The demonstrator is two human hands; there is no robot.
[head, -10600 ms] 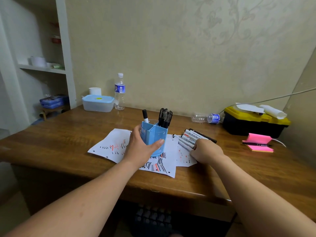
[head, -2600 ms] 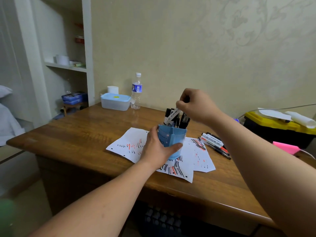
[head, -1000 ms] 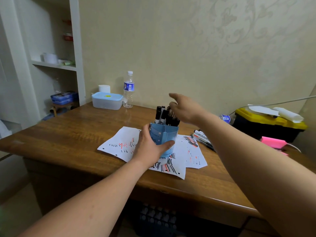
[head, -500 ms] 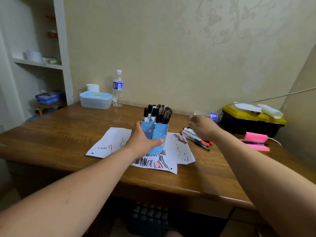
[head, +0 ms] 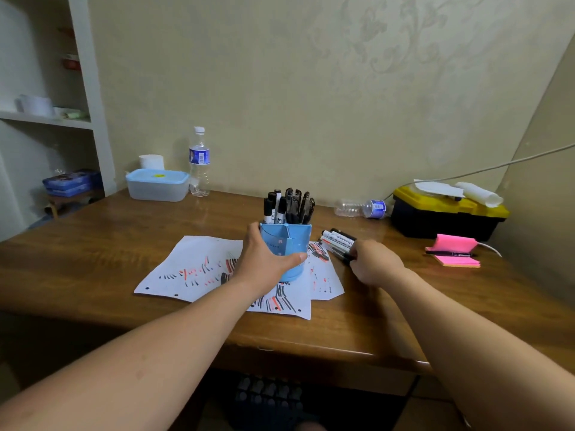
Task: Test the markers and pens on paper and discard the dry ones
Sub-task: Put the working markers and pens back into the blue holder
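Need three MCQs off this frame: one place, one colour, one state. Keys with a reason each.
1. The loose black-and-white markers lie: A on the wall shelf; B on the wooden desk, right of the blue plastic pen holder; C in the lidded tub.
2. The black plastic toolbox's lid is: A yellow; B red; C green.
3. The left hand is: A flat on paper; B empty in air; C gripping the pen holder.
Key: B, they lie beside the holder; A, lid shows yellow; C, fingers wrap the holder.

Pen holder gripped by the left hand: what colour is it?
The pen holder is light blue, clearest in the head view.
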